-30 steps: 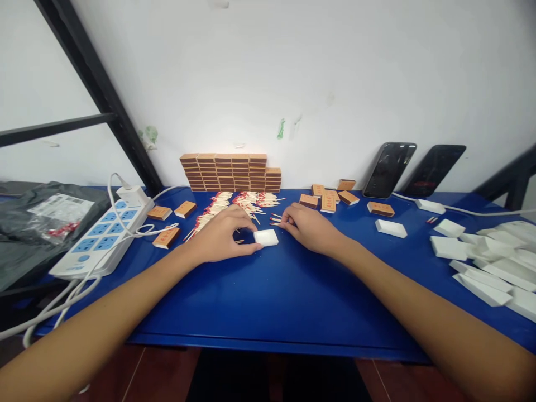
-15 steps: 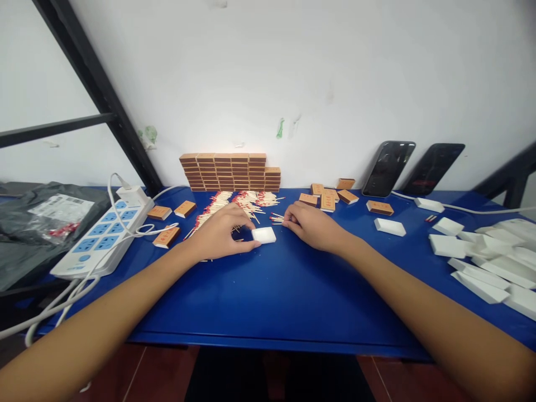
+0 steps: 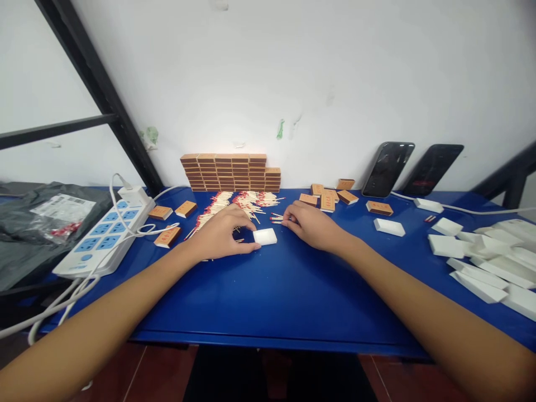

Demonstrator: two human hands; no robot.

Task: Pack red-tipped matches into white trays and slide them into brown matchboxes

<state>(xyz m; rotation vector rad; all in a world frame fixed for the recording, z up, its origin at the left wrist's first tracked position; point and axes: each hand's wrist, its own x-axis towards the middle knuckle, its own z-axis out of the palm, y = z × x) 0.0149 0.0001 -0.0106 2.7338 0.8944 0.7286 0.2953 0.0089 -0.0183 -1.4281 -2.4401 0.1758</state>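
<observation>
My left hand rests on the blue table with thumb and fingers closed on a small white matchbox tray. Just right of the tray, my right hand pinches a few red-tipped matches at their ends. A spread pile of loose matches lies directly behind both hands. Against the wall stands a neat stack of orange matchboxes.
Loose orange matchboxes lie behind my right hand and more at left. White trays are heaped at the right. A white power strip with cables sits left, beside a dark plastic bag. Two phones lean on the wall.
Almost nothing differs: my right hand has shifted slightly back toward the matches, and the white tray under my left hand has barely moved.
</observation>
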